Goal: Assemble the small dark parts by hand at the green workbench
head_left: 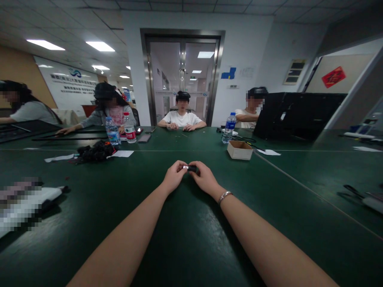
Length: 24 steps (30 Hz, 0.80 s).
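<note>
Straight ahead, just above the green table (191, 231), my two hands meet around a small black tube with a shiny silver part (191, 168), which lies sideways between them. My left hand (174, 176) pinches the silver left end with thumb and fingers. Closed on the black right end is my right hand (206, 179), with a silver bracelet (225, 197) at its wrist. Fingertips cover both ends of the tube, so its exact kind cannot be made out.
An open cardboard box (240, 151) and a water bottle (229, 127) stand ahead right. Ahead left are a black tangled bundle (95, 152) and two bottles, one red-labelled (129, 129). A large black panel (299, 115) stands at right. Several people sit around the table.
</note>
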Available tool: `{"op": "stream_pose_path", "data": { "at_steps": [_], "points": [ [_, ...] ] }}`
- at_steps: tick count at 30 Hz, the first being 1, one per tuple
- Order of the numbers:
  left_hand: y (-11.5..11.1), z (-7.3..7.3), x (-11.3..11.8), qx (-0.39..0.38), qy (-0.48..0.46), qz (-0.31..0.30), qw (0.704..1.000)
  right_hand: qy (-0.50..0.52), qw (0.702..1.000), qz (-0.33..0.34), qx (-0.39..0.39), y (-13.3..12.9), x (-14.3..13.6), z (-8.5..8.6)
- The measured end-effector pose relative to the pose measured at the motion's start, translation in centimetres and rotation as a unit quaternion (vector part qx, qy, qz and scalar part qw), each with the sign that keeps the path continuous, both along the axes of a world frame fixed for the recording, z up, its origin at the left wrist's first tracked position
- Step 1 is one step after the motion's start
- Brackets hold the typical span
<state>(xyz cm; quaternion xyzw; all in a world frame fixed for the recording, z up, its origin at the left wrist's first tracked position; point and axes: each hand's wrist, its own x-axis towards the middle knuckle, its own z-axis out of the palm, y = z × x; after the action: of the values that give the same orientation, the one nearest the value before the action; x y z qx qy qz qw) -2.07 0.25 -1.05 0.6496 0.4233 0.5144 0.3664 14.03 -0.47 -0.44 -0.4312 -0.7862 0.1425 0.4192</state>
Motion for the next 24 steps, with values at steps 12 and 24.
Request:
{"op": "stream_pose_path", "data": {
  "at_steps": [12,24],
  "points": [
    [-0.41,0.64,-0.16,-0.03,0.151,0.093,0.984,-0.022,1.0,0.014,0.004,-0.22,-0.07,0.03],
    [-0.18,0.36,-0.09,-0.013,-0.011,0.0,1.0,0.018,1.0,-0.013,0.001,0.54,0.23,-0.5]
  ]
}}
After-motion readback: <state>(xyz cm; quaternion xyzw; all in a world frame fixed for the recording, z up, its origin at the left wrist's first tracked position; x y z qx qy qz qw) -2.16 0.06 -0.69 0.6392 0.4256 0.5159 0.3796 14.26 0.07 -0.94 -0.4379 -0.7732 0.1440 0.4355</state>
